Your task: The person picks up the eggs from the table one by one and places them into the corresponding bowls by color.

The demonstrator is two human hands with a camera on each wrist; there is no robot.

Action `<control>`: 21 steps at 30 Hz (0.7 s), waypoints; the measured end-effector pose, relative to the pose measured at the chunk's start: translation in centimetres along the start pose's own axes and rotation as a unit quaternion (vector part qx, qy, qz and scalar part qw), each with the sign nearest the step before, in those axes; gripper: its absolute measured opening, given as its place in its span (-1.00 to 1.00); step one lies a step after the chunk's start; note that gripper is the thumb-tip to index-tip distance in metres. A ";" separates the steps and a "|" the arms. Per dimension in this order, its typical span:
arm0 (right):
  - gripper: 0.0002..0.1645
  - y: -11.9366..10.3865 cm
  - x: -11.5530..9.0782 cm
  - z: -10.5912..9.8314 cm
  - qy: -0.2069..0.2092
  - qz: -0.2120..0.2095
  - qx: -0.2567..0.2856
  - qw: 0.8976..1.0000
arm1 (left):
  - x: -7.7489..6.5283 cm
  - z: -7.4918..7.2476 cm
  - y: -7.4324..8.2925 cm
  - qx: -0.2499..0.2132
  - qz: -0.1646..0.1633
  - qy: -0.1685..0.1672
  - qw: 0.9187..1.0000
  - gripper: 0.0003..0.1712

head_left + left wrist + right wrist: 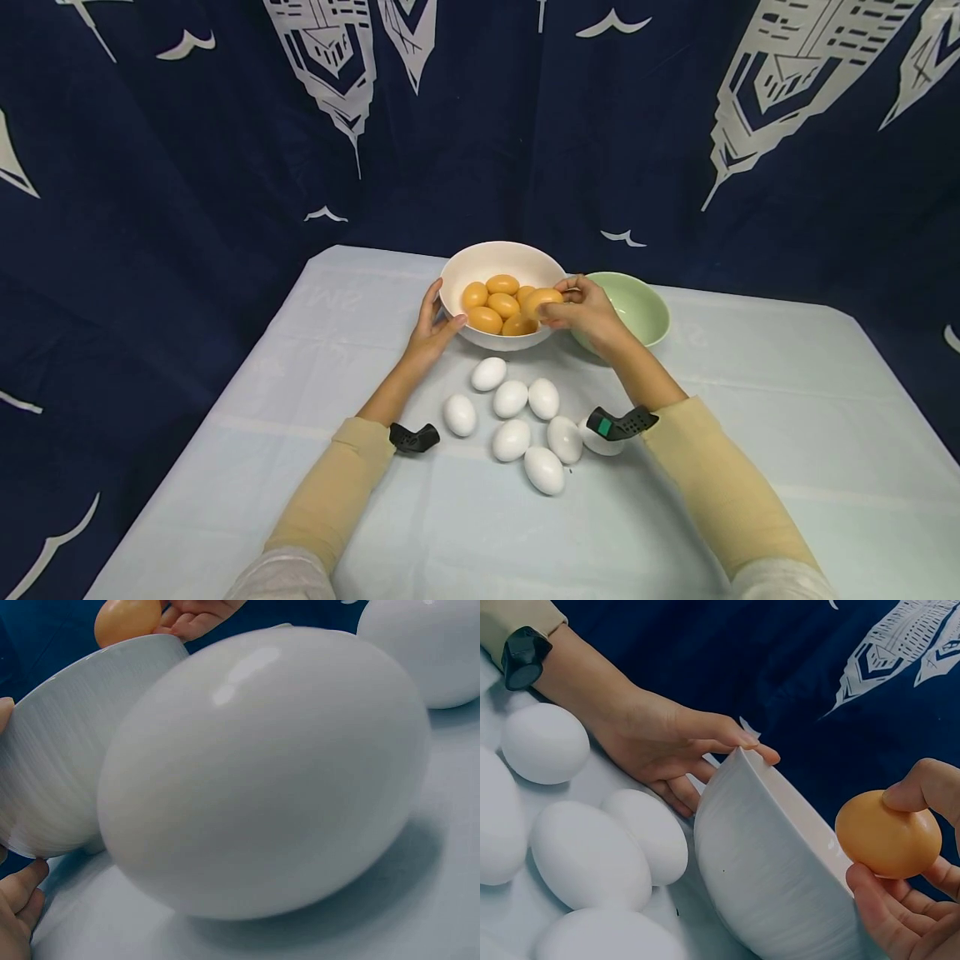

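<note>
A white bowl [517, 260] holds several orange-brown eggs [503, 306] and leans slightly towards the front. My left hand [430, 337] grips its left side, thumb at the rim and fingers against the outer wall. At the right rim, my right hand [588, 315] pinches one orange-brown egg [543, 299] between thumb and fingertips. The right wrist view shows that egg [889, 834] level with the edge of the bowl [757, 855]. Several white eggs [511, 399] lie on the table in front of the bowl.
Behind my right hand stands a green bowl [641, 310], partly hidden by it. A white egg [262, 780] fills much of the left wrist view. The table wears a pale cloth [750, 417]; a dark blue printed curtain [480, 125] hangs at its back edge.
</note>
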State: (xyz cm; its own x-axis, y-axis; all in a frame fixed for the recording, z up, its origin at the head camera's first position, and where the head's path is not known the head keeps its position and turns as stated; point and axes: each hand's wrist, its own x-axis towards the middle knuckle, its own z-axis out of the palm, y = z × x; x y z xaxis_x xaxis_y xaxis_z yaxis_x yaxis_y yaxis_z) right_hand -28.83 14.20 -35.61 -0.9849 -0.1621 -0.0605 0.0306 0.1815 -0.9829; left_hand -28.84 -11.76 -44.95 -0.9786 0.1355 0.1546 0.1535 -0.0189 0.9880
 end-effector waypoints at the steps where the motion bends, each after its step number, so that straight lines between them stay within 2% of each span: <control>1: -0.52 0.0 0.1 0.0 0.002 0.000 -0.002 1.000 | 0.0 0.0 0.2 -0.003 -0.002 -0.003 1.000 -0.08; 7: -0.52 -0.5 0.7 0.1 0.007 0.001 -0.026 1.000 | -0.2 -0.2 0.8 -0.012 -0.004 -0.015 1.000 -0.06; 13: -0.48 -0.8 1.3 0.1 0.013 -0.014 -0.084 0.996 | 0.1 -0.1 -0.2 0.000 0.005 -0.003 1.000 -0.10; 19: -0.44 -0.9 1.8 0.3 0.014 -0.045 -0.171 0.984 | 0.2 0.0 -0.6 -0.004 0.016 0.004 1.000 -0.11; 21: -0.44 -1.0 2.0 0.4 0.015 -0.053 -0.205 0.977 | 0.0 0.1 -0.1 -0.008 0.014 0.000 1.000 -0.10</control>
State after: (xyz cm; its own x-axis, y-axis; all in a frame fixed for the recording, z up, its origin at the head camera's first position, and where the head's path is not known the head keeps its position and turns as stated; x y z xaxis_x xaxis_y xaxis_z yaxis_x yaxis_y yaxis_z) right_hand -30.81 13.34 -34.84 -0.9837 -0.1729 0.0496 -0.1366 0.5388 -0.8313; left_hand -28.85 -11.70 -45.01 -0.9738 0.1351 0.1830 0.1793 -0.0394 0.9830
